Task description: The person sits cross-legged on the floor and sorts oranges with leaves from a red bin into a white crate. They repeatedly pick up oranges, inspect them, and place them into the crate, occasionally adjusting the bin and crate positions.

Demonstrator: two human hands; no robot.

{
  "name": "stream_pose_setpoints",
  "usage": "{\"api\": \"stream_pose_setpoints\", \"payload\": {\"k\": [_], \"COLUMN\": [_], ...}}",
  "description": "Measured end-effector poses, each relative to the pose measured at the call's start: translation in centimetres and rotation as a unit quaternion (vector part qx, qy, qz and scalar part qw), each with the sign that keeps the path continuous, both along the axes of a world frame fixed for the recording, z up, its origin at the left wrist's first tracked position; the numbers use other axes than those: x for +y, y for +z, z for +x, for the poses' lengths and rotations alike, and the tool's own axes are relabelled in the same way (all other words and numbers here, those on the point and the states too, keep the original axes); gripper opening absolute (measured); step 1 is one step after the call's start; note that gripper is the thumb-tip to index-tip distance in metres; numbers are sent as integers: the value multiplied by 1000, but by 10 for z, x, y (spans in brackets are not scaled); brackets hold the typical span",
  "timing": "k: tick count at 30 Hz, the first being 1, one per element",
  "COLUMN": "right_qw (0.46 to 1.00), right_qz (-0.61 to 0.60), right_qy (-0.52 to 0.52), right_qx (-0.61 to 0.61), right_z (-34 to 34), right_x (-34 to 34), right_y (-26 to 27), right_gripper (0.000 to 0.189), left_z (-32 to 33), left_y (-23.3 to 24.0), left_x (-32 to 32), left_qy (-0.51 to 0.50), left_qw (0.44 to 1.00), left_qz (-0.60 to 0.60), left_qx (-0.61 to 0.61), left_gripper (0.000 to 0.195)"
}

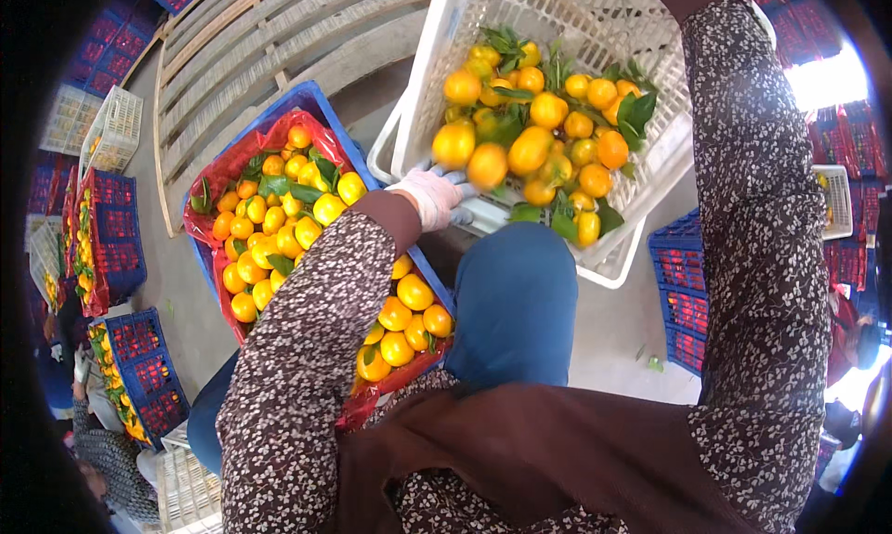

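Note:
My left hand (433, 194), in a pale glove, lies at the near left edge of a white plastic crate (426, 67). Its fingers are spread beside the crate's rim; the fingertips come close to the oranges inside. The crate is tilted and holds orange citrus fruits (548, 110) with green leaves, some of them blurred. My right arm reaches up along the right side of the crate, and the hand is out of view past the top edge. Under my left forearm stands a blue plastic crate (317, 101) lined with red plastic film (214, 189), full of orange citrus fruits (286, 241) and leaves.
A wooden pallet (230, 67) lies beyond the blue crate. Another white crate (617, 273) sits beneath the tilted one. Stacked blue crates (679, 290) stand at right, more filled ones (143, 367) at left. A person (115, 464) sits at lower left; others are at far right.

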State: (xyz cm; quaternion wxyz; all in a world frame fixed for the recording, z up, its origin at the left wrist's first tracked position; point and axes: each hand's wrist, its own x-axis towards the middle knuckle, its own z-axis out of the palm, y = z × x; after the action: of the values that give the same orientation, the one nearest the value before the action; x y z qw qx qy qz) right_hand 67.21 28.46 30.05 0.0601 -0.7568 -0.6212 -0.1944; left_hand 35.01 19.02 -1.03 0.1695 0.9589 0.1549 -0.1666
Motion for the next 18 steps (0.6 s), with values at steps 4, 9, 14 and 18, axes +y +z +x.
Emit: {"api": "stream_pose_setpoints", "payload": {"k": [4, 9, 14, 18], "right_qw": [998, 997, 994, 946], "right_qz": [61, 56, 98, -185], "right_qy": [12, 3, -11, 247], "right_qx": [5, 53, 48, 97], "right_z": [4, -12, -67, -155], "right_x": [-6, -2, -16, -57], "right_y": [-8, -4, -25, -184], "right_gripper": [48, 46, 33, 32], "left_z": [-10, -6, -23, -126], "left_y": [20, 30, 23, 79], "left_x": [18, 32, 22, 46], "left_qy": [-1, -11, 14, 142], "left_qw": [998, 997, 996, 978], "left_qz": [-33, 8, 89, -131], "left_qx": [44, 73, 13, -80], "left_gripper": [55, 51, 45, 48]}}
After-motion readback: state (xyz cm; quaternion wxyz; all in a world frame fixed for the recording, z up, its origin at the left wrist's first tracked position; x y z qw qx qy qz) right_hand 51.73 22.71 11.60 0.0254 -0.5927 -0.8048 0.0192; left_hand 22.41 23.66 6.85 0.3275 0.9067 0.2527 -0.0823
